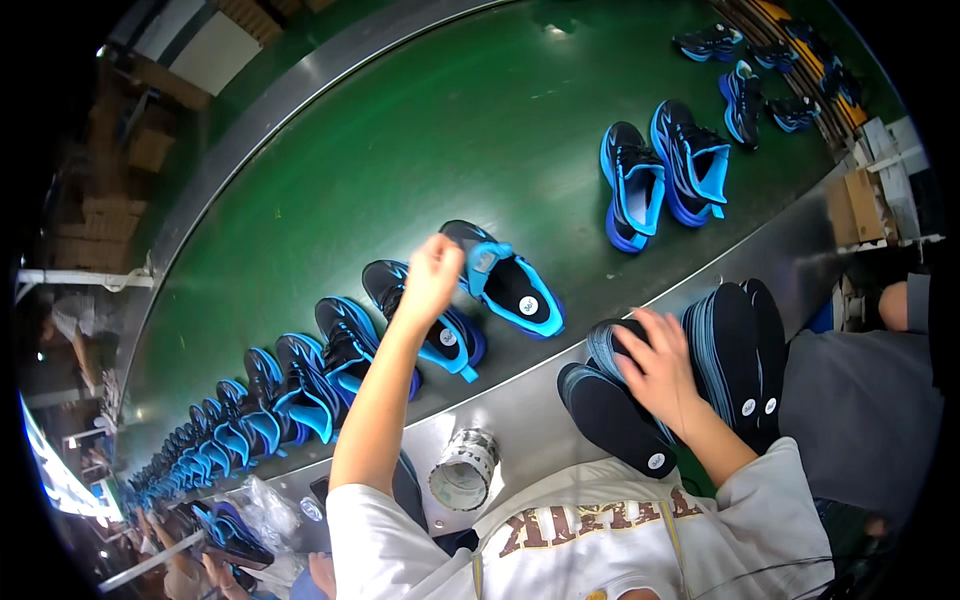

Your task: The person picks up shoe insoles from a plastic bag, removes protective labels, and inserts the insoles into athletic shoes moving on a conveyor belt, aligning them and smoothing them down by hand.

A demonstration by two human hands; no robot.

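Note:
My left hand (437, 268) is closed in a fist against the side of a black and blue sneaker (505, 285) on the green belt. That sneaker's tongue is pulled back, and a black insole with a round white sticker shows inside. What the left fingers hold, if anything, is hidden. Beside it, another sneaker (440, 330) with an insole sits partly behind my left forearm. On the metal ledge, my right hand (660, 362) lies with fingers apart over a stack of black insoles (612, 415). More stacked insoles (725, 350) are just right of it.
A long row of matching sneakers (265, 385) runs away to the left. A pair of sneakers (690, 165) stands farther right, with several more beyond. A roll of tape (465, 470) rests on the metal ledge (530, 410). People sit at the lower left and right.

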